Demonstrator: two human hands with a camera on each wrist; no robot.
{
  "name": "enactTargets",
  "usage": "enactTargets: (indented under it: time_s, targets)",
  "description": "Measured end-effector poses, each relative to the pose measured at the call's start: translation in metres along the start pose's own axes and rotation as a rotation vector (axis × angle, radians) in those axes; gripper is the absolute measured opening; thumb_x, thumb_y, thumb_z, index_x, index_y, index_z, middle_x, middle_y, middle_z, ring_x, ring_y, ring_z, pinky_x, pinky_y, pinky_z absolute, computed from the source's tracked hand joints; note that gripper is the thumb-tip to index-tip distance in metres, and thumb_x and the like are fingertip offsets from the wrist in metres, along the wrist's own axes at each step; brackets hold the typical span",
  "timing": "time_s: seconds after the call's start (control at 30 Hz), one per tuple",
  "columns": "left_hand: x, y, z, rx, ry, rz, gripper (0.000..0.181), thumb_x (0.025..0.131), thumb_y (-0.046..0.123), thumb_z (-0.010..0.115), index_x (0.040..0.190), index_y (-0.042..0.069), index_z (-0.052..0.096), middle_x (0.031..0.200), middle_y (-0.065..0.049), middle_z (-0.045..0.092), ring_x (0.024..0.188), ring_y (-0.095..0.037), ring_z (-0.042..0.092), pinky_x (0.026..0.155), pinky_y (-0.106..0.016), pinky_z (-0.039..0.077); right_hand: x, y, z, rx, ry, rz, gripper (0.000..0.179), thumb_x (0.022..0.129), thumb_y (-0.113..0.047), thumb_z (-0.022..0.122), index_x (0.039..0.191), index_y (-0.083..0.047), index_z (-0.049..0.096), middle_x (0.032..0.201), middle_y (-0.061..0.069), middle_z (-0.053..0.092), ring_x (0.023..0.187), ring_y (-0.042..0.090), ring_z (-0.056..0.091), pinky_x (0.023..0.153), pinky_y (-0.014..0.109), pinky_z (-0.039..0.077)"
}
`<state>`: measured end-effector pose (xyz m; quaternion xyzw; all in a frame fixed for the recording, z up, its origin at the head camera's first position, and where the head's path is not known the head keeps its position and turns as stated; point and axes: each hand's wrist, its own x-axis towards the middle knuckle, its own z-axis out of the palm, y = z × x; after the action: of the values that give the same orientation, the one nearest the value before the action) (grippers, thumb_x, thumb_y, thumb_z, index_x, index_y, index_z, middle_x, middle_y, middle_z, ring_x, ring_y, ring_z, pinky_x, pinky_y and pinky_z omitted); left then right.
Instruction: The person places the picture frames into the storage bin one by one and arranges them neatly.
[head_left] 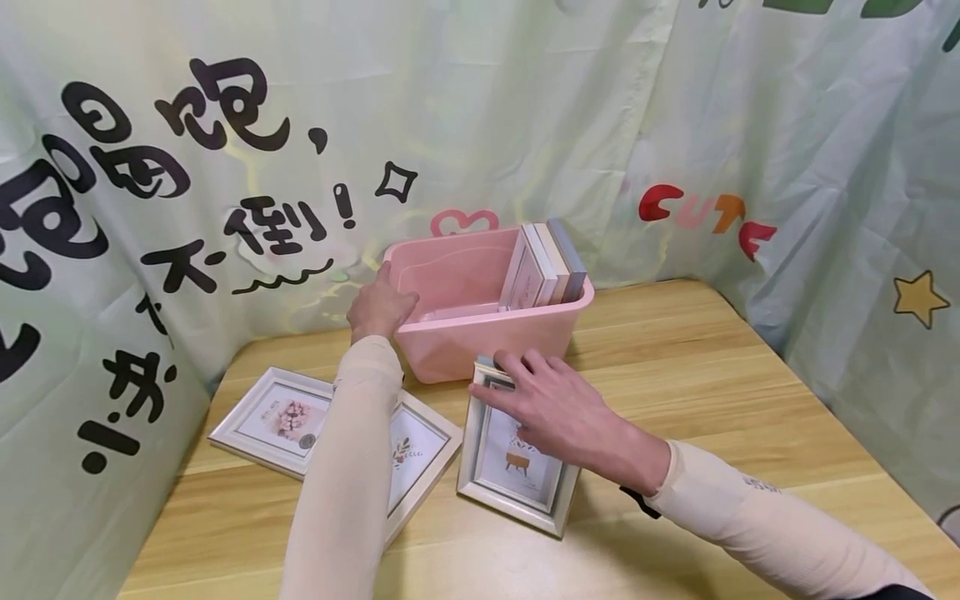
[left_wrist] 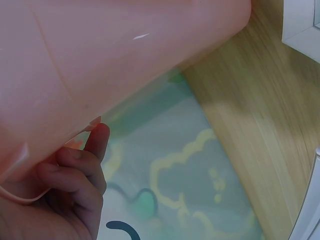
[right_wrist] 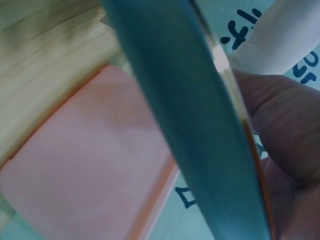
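Pinching the frame point(head_left: 517, 462) beneath is the right hand point(head_left: 564, 408), left hand point(head_left: 378, 307) gripping the bin point(head_left: 483, 343).

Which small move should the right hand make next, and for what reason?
The right hand should probably lift the pale rectangular picture frame it holds toward the pink plastic bin: the left hand grips the bin's rim, and free space shows beside the upright rectangular frames inside.
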<state>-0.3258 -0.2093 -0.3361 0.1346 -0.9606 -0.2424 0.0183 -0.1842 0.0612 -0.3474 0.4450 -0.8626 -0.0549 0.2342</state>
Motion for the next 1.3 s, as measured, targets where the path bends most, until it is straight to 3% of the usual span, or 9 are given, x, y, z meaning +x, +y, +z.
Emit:
enactTargets:
  time_s: [0.13, 0.43, 0.7, 0.93, 1.1, 1.3]
  targets:
    - [0.0, -0.001, 0.0, 0.001, -0.005, -0.008, 0.084, 0.087, 0.046, 0.053, 0.157, 0.025, 0.012, 0.138, -0.026, 0.051, 0.111, -0.043, 0.058, 0.09, -0.057, 0.047, 0.0, -0.004, -0.004, -0.026, 0.053, -0.007, 0.057, 0.08, -0.008, 0.063, 0.13, -0.035, 0.055, 0.119, 0.008, 0.05, 0.083, 0.026, 0.046, 0.058, 0.031, 0.043]
    - [0.0, -0.001, 0.001, -0.001, 0.0, -0.006, 0.084, 0.087, 0.046, 0.053, 0.157, 0.025, 0.012, 0.137, -0.026, 0.052, 0.11, -0.043, 0.058, 0.09, -0.057, 0.047, -0.002, -0.011, -0.012, -0.068, 0.062, -0.021, 0.052, 0.087, -0.007, 0.065, 0.13, -0.033, 0.054, 0.116, 0.008, 0.05, 0.08, 0.025, 0.046, 0.055, 0.03, 0.041]
    - [-0.001, 0.0, 0.0, -0.002, -0.003, -0.005, 0.084, 0.087, 0.046, 0.053, 0.157, 0.025, 0.011, 0.138, -0.026, 0.051, 0.111, -0.043, 0.058, 0.091, -0.057, 0.047, -0.004, -0.017, -0.017, -0.091, 0.073, -0.032, 0.056, 0.082, -0.007, 0.068, 0.13, -0.03, 0.053, 0.115, 0.007, 0.049, 0.077, 0.024, 0.044, 0.056, 0.029, 0.039]
    - [-0.002, 0.001, 0.0, -0.002, 0.0, -0.001, 0.084, 0.086, 0.046, 0.053, 0.157, 0.025, 0.012, 0.138, -0.027, 0.051, 0.111, -0.043, 0.058, 0.091, -0.057, 0.047, -0.007, -0.023, -0.024, -0.075, 0.099, -0.032, 0.072, 0.069, -0.027, 0.082, 0.134, -0.027, 0.05, 0.114, 0.005, 0.052, 0.08, 0.024, 0.049, 0.056, 0.028, 0.04]
    - [-0.001, 0.001, 0.0, 0.001, -0.001, 0.0, 0.085, 0.086, 0.046, 0.053, 0.157, 0.025, 0.011, 0.138, -0.027, 0.051, 0.111, -0.043, 0.058, 0.091, -0.056, 0.047, -0.01, -0.024, -0.031, -0.058, 0.059, -0.032, 0.082, 0.068, -0.032, 0.084, 0.14, -0.023, 0.046, 0.124, 0.003, 0.052, 0.082, 0.022, 0.052, 0.058, 0.028, 0.043]
    - [-0.002, 0.001, 0.0, -0.002, 0.007, 0.005, 0.083, 0.086, 0.045, 0.052, 0.157, 0.024, 0.014, 0.136, -0.026, 0.053, 0.108, -0.042, 0.059, 0.088, -0.055, 0.048, -0.015, -0.019, -0.037, -0.001, 0.067, -0.052, 0.075, 0.07, -0.018, 0.079, 0.138, -0.025, 0.05, 0.114, 0.005, 0.053, 0.078, 0.02, 0.052, 0.052, 0.027, 0.045]
